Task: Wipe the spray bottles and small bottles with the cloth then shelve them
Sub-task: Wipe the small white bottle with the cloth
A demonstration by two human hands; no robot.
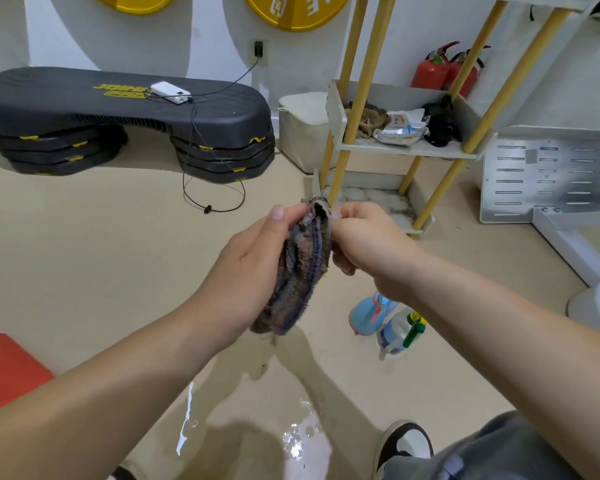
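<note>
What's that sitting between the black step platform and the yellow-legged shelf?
A cream fabric box stands between the step platform and the shelf, seen in the head view.

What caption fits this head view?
Left hand and right hand hold a striped cloth; a blue spray bottle and a clear spray bottle sit on the floor.

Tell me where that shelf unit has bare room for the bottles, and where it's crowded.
The bottom shelf looks bare. The middle shelf is crowded: a brown rag, a foil packet and a black bundle fill it. The floor in front of the step platform is open too.
</note>
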